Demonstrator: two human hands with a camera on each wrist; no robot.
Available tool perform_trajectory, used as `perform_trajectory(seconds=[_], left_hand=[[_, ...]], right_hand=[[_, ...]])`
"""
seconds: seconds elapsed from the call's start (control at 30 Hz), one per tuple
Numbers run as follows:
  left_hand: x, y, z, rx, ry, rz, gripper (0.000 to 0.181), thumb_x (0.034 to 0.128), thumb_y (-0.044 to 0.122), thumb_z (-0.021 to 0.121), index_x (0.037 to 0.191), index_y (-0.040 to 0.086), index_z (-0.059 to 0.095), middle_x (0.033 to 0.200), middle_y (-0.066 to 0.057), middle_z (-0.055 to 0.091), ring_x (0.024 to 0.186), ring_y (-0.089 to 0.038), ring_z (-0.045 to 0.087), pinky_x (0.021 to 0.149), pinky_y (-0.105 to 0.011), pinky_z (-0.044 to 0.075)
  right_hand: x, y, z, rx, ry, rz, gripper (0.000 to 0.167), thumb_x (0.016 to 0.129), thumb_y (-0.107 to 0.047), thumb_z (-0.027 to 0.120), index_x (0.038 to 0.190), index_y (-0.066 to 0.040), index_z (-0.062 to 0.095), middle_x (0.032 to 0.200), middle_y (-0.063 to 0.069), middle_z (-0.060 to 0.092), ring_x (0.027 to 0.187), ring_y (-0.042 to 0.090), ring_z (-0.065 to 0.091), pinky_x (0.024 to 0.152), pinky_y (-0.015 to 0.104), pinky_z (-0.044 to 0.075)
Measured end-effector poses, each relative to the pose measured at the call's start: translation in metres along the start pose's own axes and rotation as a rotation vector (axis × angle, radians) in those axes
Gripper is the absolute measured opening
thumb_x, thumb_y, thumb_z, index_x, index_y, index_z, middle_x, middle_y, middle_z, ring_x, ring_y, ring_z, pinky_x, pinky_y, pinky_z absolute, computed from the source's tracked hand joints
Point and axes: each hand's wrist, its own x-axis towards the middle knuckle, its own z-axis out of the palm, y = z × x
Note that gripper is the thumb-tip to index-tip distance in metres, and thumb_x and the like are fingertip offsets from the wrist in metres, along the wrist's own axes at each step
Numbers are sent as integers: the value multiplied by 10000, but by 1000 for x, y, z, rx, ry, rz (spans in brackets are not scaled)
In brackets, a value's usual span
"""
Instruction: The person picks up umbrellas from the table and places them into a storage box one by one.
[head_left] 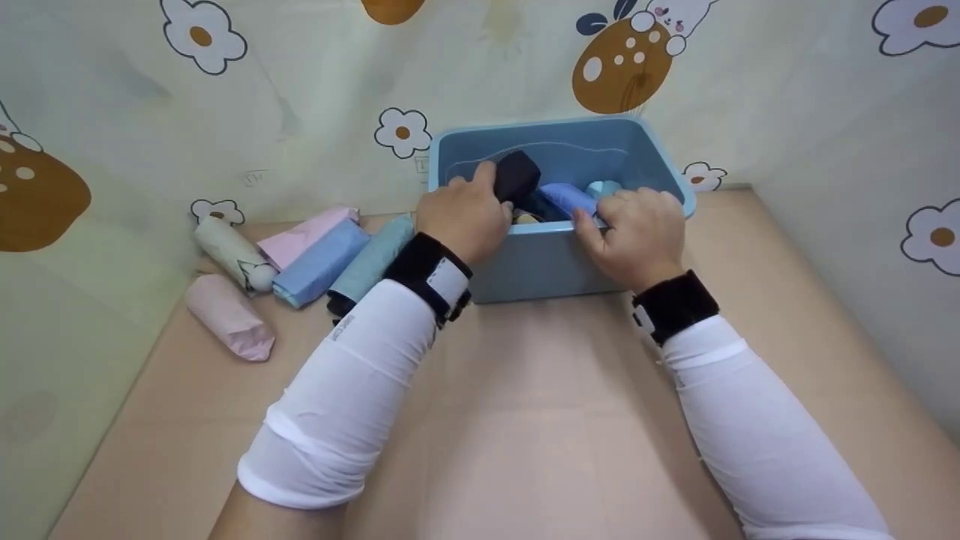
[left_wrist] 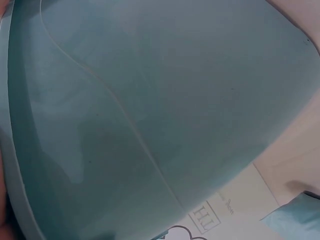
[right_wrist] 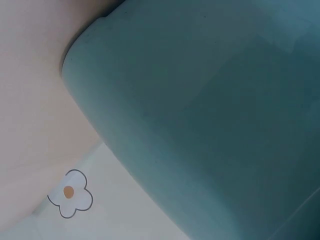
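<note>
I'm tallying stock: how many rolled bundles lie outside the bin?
5, left of the bin: the mauve bundle in front, pale green bundle behind it, then rightward pink bundle, blue bundle and, nearest the bin, teal bundle. The left forearm may hide more.

Blue-green everywhere, and that's the bin (right_wrist: 160,95) filling this wrist view!
Its rounded corner sits upper left against the beige table (right_wrist: 35,85); a darker shadow covers the right side, and below, a white flower (right_wrist: 75,195) brightens the pale wall (right_wrist: 125,205).
</note>
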Motion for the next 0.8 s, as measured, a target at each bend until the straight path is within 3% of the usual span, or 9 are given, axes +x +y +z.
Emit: perform_trajectory(seconds=[0.23,0.8], left_hand=[[-1,1,0,20,-14,1,495,1077,459,506,1449,132,501,1211,-158,712,1063,-310,704,880,-527,575],[0,0,0,33,-18,9,520,1082,482,492,1466,132,510,1252,-160,707,1087,-325,703,893,-531,581]], right_hand=[[-2,1,2,-1,20,-4,608,1022,-503,472,568,-97,470,543,72,436,530,325,443,553,400,246],[-2,0,2,-2,14,6,618,1027,-517,447,585,-87,485,556,84,450,550,333,456,566,412,264]])
